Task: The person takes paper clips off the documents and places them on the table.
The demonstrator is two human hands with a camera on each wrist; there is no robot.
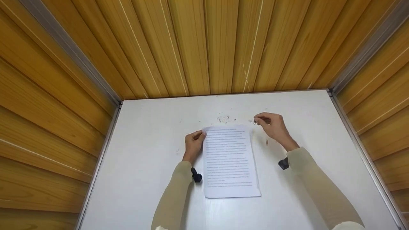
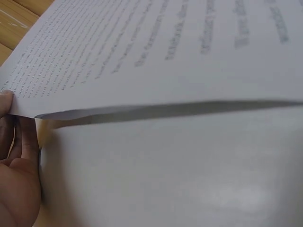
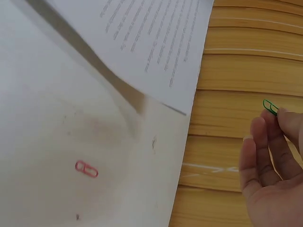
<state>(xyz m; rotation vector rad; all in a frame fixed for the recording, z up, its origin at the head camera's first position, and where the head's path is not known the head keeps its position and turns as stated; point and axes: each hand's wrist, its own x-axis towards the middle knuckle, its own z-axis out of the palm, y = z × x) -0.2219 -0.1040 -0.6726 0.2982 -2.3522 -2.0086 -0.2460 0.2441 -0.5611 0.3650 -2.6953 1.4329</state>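
Printed sheets of paper [image 1: 227,159] lie in the middle of the white table, their far end lifted a little off the surface. My left hand [image 1: 193,146] pinches the far left corner of the sheets, thumb [image 2: 5,101] on top and fingers beneath. Off to the right of the paper, my right hand [image 1: 271,126] holds a green paper clip [image 3: 270,107] between thumb and fingertips, apart from the sheets. A red paper clip [image 3: 86,169] lies on the table to the right of the paper, below the right hand in the head view.
Small dark marks [image 1: 223,118] spot the white table [image 1: 147,191] beyond the paper. Wood-patterned walls [image 1: 198,48] close off the back and both sides, with metal posts [image 1: 338,80] at the corners. A black wrist device [image 1: 283,163] sits at each sleeve.
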